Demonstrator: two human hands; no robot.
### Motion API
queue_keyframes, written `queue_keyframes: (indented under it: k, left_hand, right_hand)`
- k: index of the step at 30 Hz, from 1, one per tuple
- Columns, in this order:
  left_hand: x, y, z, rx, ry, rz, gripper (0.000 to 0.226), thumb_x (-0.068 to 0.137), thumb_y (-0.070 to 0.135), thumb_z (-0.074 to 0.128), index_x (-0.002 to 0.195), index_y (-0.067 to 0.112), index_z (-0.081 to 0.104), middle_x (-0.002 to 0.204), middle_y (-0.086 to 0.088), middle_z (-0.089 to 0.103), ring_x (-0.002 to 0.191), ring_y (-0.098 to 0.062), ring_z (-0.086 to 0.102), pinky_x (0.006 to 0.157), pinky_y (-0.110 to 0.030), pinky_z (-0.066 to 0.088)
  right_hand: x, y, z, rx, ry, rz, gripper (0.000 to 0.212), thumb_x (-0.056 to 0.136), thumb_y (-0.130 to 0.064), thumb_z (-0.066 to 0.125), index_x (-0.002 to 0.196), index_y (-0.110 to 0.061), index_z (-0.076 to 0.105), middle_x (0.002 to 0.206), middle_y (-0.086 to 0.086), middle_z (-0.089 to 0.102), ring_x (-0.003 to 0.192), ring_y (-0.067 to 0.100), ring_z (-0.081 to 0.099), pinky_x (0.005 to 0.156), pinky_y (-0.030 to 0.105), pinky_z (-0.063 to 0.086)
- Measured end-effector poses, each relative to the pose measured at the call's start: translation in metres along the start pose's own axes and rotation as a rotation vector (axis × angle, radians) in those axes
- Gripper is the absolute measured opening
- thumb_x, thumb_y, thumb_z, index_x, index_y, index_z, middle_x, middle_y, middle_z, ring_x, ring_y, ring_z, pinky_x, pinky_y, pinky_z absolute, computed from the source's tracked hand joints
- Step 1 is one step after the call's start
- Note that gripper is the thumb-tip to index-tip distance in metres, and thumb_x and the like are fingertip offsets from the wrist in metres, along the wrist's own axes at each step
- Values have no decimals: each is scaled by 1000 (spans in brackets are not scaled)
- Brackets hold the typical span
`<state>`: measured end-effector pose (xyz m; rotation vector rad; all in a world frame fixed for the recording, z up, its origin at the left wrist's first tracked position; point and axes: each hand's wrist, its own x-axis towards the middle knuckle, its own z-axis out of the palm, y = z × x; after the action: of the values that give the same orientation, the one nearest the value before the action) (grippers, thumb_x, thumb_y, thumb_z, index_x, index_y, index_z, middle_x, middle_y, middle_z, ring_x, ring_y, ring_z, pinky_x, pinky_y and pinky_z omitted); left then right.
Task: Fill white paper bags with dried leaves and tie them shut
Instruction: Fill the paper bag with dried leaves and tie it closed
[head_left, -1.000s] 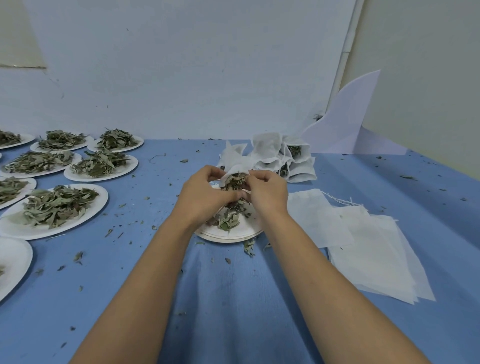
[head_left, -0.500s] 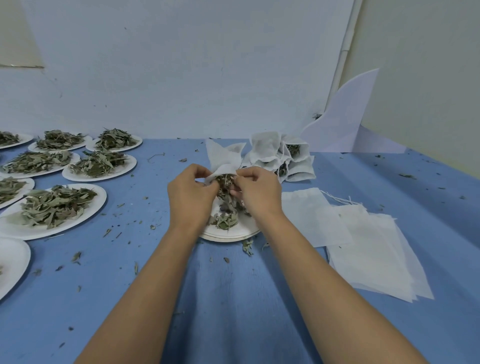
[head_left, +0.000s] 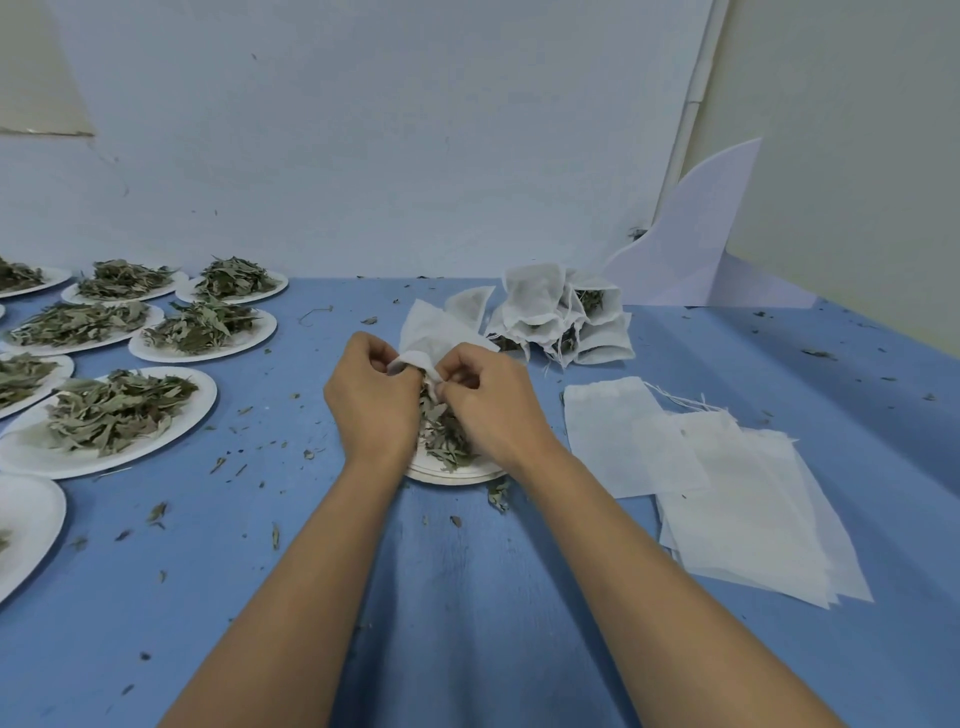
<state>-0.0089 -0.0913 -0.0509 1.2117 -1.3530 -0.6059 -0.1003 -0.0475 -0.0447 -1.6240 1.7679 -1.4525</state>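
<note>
Both my hands hold one white paper bag (head_left: 434, 338) over a white paper plate (head_left: 457, 474) with dried leaves (head_left: 447, 436) at the table's middle. My left hand (head_left: 371, 402) pinches the bag's mouth on the left side. My right hand (head_left: 491, 410) pinches the other side, fingers curled. The bag's upper part sticks up behind my fingers; its lower part is hidden by my hands. A heap of filled bags (head_left: 561, 317) lies just behind to the right. Flat empty bags (head_left: 727, 493) are stacked on the right.
Several white plates heaped with dried leaves (head_left: 111, 415) fill the left of the blue table (head_left: 467, 597). An empty plate (head_left: 26, 525) sits at the left edge. Leaf crumbs are scattered about. A white wall stands behind, a folded white sheet (head_left: 696, 244) at back right.
The bag has been lifted a little and its top now stands taller behind my fingers. My hands have drawn closer together over the plate.
</note>
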Motion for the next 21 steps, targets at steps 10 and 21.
queue_keyframes:
  k: [10, 21]
  left_hand:
    - [6, 9, -1, -113, -381, -138, 8, 85, 22, 61, 83, 29, 58, 98, 4, 66, 97, -16, 63, 92, -39, 51]
    - [5, 4, -5, 15, -99, 36, 13, 81, 20, 71, 78, 16, 59, 70, 16, 54, 66, 3, 49, 55, 0, 34]
  right_hand:
    - [4, 10, -4, -125, 222, 57, 8, 90, -15, 59, 82, -16, 60, 67, -13, 53, 66, 5, 51, 56, 7, 37]
    - [2, 1, -1, 90, 94, 9, 16, 82, -5, 58, 71, -16, 57, 68, -6, 56, 65, 9, 48, 59, 20, 39]
